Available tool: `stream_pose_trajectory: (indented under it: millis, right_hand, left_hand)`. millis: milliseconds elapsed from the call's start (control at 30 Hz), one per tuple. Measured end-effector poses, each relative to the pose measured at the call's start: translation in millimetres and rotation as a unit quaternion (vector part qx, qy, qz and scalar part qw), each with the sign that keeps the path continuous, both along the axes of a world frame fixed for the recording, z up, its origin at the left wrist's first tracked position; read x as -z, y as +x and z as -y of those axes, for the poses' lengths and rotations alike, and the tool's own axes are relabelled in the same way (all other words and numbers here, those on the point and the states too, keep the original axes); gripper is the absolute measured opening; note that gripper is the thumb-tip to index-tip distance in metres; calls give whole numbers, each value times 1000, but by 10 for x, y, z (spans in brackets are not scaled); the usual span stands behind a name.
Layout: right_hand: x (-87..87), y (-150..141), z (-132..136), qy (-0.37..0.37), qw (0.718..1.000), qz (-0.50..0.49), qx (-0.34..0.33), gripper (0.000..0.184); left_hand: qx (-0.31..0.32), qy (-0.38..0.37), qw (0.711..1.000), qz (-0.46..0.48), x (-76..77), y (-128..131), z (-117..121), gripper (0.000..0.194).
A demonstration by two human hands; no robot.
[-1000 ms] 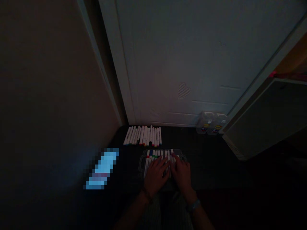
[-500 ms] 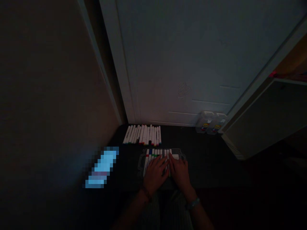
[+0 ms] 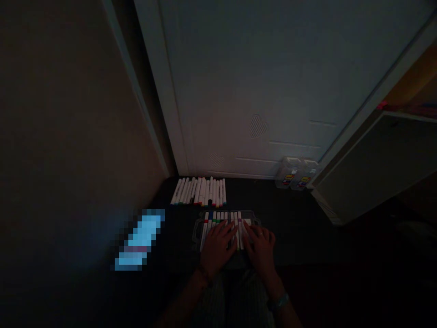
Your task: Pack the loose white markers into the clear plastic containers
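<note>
A clear plastic marker case (image 3: 195, 231) lies open on the dark tabletop close to me. Inside it, white markers (image 3: 206, 223) with red, blue, green and purple bands lie side by side. My left hand (image 3: 216, 248) rests flat over the middle of the row, fingers stretched and a little apart, covering part of the markers. At the right end of the row is my right hand (image 3: 262, 246), its fingers apart and the fingertips at the rightmost marker. Dim light hides whether those fingertips press on it. A small white piece (image 3: 247, 221) shows by the right fingers.
Behind the case, a row of loose white markers (image 3: 200, 191) with coloured ends lies near the wall. Two clear cases (image 3: 288, 173) with bright labels stand upright at the back right. At the left glows a blurred bright screen-like patch (image 3: 139, 241). A pale panel (image 3: 256, 91) rises behind the table.
The right hand's fingers have spread, and the hand has shifted slightly away from the left one. A purple-banded marker now shows between the hands. The whole view has moved slightly.
</note>
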State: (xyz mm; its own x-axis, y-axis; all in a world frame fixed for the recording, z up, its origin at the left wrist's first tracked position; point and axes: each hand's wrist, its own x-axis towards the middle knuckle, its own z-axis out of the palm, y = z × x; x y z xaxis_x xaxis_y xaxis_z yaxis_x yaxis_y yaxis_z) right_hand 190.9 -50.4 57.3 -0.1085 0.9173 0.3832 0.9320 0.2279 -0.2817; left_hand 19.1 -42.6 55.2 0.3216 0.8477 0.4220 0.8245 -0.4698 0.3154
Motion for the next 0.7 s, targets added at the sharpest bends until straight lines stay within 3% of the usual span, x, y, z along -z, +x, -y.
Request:
stream_pose_trajectory:
  millis: [700]
  right_hand:
    - [-19, -38, -34, -2, 1000, 9, -12, 36]
  left_hand:
    - [3, -13, 1000, -11, -36, 5, 2, 42]
